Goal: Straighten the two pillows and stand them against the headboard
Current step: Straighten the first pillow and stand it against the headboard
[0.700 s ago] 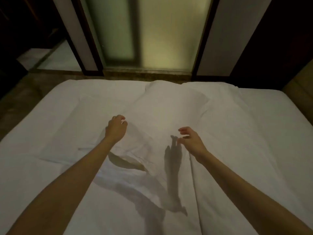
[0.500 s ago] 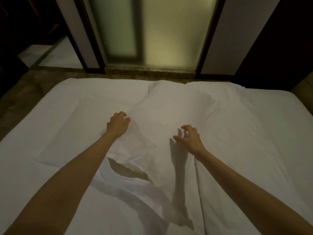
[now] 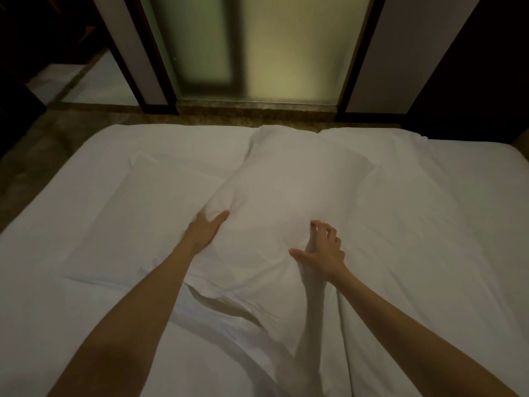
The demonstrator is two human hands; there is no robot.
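Two white pillows lie flat on the white bed [image 3: 446, 224]. The upper pillow [image 3: 292, 196] lies slanted across the middle and overlaps the flatter left pillow [image 3: 137, 213]. My left hand [image 3: 207, 227] grips the upper pillow's left edge, fingers tucked under the fabric and thumb on top. My right hand [image 3: 322, 250] rests on the pillow's near right part with fingers spread and curled, touching the fabric. No headboard shows in this view.
Beyond the far edge of the bed runs a strip of patterned floor [image 3: 252, 116] and a frosted glass panel [image 3: 257, 47] in dark frames. A dark wall [image 3: 481, 67] stands at the right. Rumpled sheet folds [image 3: 229, 310] lie between my arms.
Both hands reached forward and came down onto the upper pillow. My left hand went from hovering to gripping its left edge, and the pillow's side has lifted slightly.
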